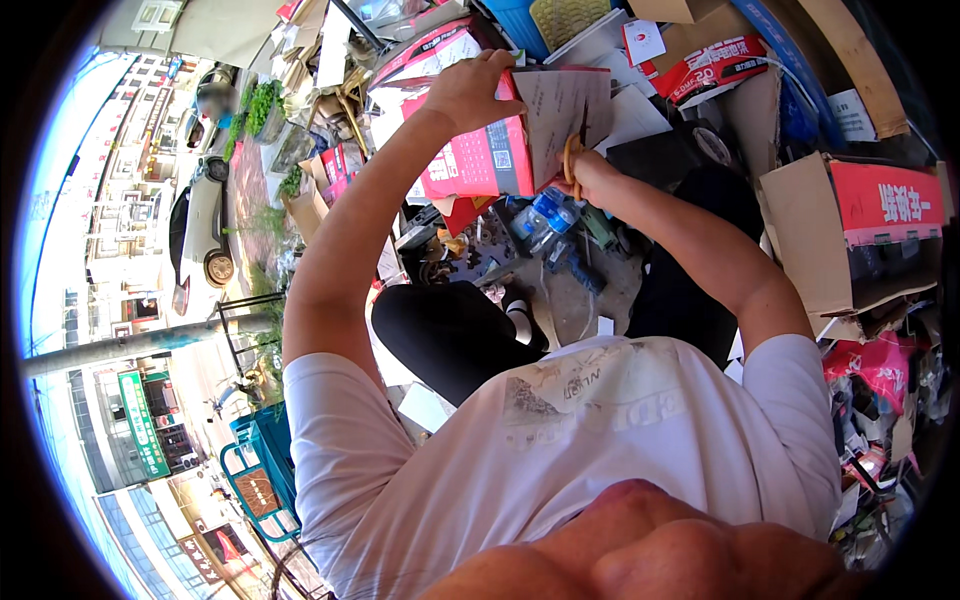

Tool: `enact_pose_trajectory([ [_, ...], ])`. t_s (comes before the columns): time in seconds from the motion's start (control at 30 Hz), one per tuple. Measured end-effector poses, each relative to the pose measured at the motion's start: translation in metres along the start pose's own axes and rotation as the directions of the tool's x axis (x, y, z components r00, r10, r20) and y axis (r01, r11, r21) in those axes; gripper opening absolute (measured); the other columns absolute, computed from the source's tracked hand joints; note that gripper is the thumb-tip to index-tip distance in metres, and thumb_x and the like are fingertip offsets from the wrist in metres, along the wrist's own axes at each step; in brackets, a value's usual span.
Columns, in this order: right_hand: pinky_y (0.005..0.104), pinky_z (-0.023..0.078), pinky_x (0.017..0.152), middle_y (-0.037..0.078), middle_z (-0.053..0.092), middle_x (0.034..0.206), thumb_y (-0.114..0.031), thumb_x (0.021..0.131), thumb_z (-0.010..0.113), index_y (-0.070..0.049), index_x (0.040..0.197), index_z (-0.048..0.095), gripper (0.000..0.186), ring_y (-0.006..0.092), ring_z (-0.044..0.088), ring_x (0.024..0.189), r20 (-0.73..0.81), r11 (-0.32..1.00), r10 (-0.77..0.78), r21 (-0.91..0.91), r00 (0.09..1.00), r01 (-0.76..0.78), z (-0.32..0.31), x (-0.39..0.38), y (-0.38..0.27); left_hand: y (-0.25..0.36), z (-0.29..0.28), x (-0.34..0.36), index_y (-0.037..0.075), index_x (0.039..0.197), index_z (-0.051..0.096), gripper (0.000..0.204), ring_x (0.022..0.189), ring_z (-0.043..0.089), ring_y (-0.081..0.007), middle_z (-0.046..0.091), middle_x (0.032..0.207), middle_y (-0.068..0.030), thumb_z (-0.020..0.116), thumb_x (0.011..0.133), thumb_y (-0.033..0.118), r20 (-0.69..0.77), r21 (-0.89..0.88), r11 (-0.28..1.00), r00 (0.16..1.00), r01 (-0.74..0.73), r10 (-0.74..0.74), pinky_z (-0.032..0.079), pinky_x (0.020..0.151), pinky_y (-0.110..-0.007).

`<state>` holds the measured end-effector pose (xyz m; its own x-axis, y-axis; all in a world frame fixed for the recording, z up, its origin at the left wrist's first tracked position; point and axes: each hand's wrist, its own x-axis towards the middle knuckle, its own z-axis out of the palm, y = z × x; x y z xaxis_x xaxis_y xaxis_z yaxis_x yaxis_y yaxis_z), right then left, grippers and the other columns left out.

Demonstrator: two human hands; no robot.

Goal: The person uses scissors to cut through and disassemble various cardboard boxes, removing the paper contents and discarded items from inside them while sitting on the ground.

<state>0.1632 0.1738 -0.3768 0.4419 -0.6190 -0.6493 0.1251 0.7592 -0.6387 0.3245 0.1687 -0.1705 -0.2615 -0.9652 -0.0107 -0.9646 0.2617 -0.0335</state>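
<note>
- Holding scissors [572, 165] with yellow handles, the right hand [597, 178] has its fingers clamped around the grips.
- Scissors blades point away from the wearer, along the grey-brown side of a red and white box [470, 165]; whether they cut into it cannot be told.
- Box sits tilted in front of the wearer, above the knees in view, directly under the left hand [472, 95] and just left of the right.
- Left thumb and fingers are spread apart over the box's upper part, touching it; whether they clamp it cannot be told.
- Clear plastic bottles [548, 215] lie below the box, near the right hand.
- Open cardboard carton [812, 235] stands to the right, well apart from both hands.
</note>
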Motion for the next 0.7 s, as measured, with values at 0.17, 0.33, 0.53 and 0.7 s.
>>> enact_pose_trajectory([
  [0.17,0.0326,0.058,0.061,0.010,0.062,0.092,-0.021,0.099,0.054,-0.005,0.110,0.058,0.020,0.0219,0.065,0.076,0.022,0.999,0.036,-0.031,0.999,-0.035,-0.005,-0.011,0.000,0.010,-0.007,0.003,0.010,0.127,0.057,0.040,0.087,0.068,-0.0339,0.063,0.111,-0.0158,0.063,0.093,0.033,0.186,0.338,0.875,0.936,-0.347,0.299,0.056,0.074,-0.044],
  [0.33,0.0310,0.058,0.063,0.013,0.064,0.097,-0.019,0.098,0.055,-0.003,0.111,0.058,0.021,0.0224,0.067,0.079,-0.007,0.999,0.046,-0.008,0.999,-0.046,-0.011,-0.005,0.007,0.016,-0.003,0.016,0.007,0.112,0.061,0.026,0.080,0.070,-0.0329,0.069,0.085,-0.0111,0.060,0.094,0.025,0.312,0.428,0.768,0.875,-0.477,0.369,0.056,0.066,-0.045],
  [0.53,0.0284,0.056,0.063,0.014,0.066,0.098,-0.015,0.096,0.057,-0.002,0.110,0.059,0.019,0.0229,0.069,0.082,-0.013,0.999,0.035,-0.007,0.999,-0.035,-0.013,-0.003,0.003,0.043,0.005,0.035,0.010,0.122,0.057,0.037,0.079,0.073,-0.0304,0.071,0.082,-0.0141,0.066,0.088,0.023,0.289,0.528,0.795,0.944,-0.297,0.161,0.057,0.065,-0.040],
  [0.7,0.0266,0.049,0.058,0.011,0.066,0.098,-0.019,0.096,0.060,-0.003,0.112,0.058,0.022,0.0195,0.070,0.085,-0.005,0.988,-0.027,-0.152,1.000,0.026,0.004,-0.016,0.007,-0.015,0.037,0.035,0.007,0.130,0.054,0.048,0.072,0.073,-0.0280,0.073,0.081,-0.0109,0.063,0.086,0.025,0.296,0.544,0.736,0.913,-0.402,0.280,0.055,0.057,-0.046],
])
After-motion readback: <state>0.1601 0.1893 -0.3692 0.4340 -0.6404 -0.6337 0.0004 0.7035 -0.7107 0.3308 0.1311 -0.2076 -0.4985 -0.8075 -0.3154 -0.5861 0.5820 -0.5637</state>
